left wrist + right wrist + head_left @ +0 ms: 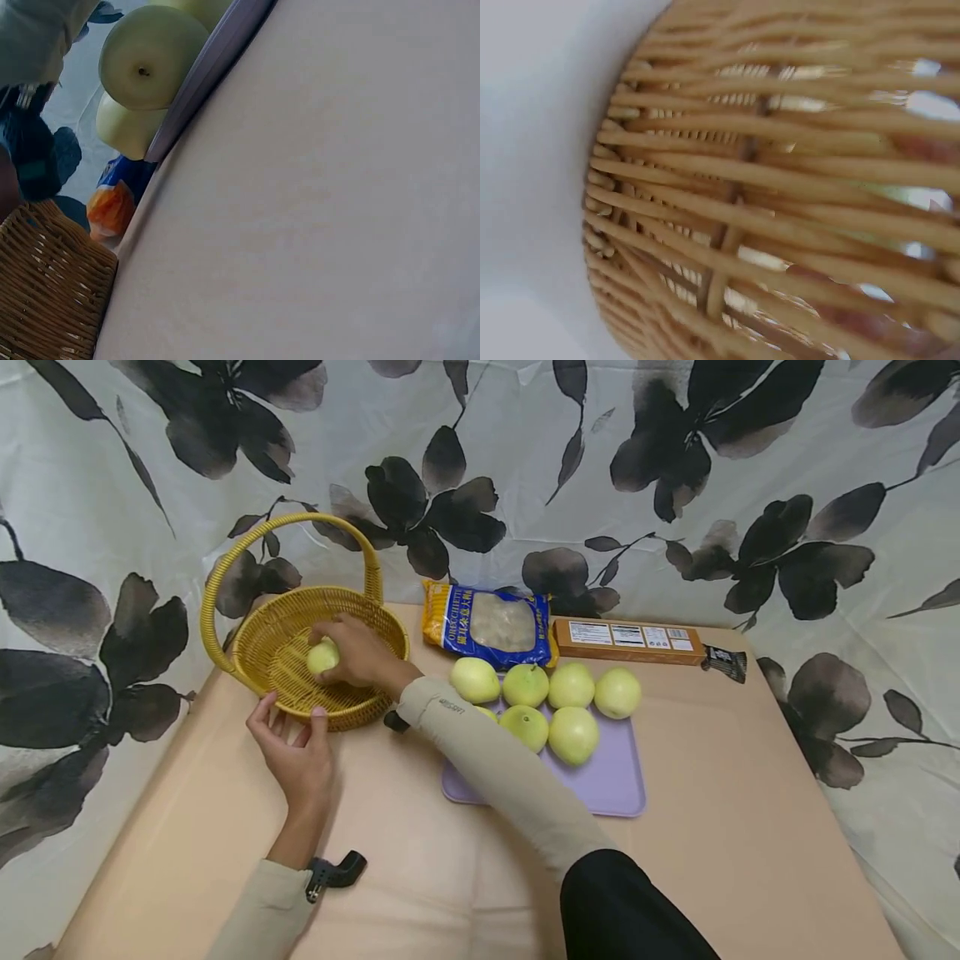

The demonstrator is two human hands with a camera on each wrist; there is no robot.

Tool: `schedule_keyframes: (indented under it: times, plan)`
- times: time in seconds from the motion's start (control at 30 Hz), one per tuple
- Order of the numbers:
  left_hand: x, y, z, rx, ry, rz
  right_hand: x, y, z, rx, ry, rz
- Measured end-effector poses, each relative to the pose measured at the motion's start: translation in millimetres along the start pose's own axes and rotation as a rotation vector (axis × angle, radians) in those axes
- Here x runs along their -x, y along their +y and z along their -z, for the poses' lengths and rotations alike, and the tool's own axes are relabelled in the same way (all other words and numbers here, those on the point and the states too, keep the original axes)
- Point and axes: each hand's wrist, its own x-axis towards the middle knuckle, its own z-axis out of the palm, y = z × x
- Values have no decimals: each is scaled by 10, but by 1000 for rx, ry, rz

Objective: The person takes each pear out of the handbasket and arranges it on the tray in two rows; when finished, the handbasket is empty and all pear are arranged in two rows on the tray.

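Observation:
Inside the yellow wicker basket (330,720), my right hand (356,652) grips a pale green apple (322,657), reaching over the rim from the right. My left hand (296,760) is at the basket's front side, thumb and fingers spread against the wall near the rim. More pale green apples (573,735) sit in two rows on a lilac tray (607,789), partly hidden by my right sleeve. The left wrist view catches the basket's wall (52,285) and an apple (154,60) by the tray's edge. Close woven wall (727,180) fills most of the right wrist view.
Behind the tray lies a blue and yellow bag of orecchiette pasta (491,622). To its right is a long orange-brown box (630,642) with a small black packet (724,663) at its end. A floral cloth (525,518) hangs behind the table (720,827).

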Motion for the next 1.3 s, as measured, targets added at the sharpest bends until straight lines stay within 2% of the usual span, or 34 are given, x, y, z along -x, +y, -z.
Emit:
schedule_keyframes:
  times: [0.2, 0.33, 0.47, 0.73, 0.97, 1.07, 1.3]
  plan:
    - [-20, -8, 4, -3, 7, 4, 299, -41, 219, -93, 88, 24]
    - [-67, -122, 26, -31, 2, -1, 569, -64, 381, -139, 149, 12]
    - [-104, -207, 46, -40, -9, -12, 883, -38, 513, -175, 230, 22]
    - [-119, -236, 66, -42, -17, -19, 1580, 171, 669, -255, 418, 66]
    - [-92, -171, 51, -30, -17, -20, 2215, 397, 816, -292, 510, -13]
    - [-102, -201, 53, -39, -13, -21, 2487, 531, 847, -281, 567, -52]
    - [-86, -185, 42, -33, -16, -18, 3149, 874, 879, -271, 684, -218]
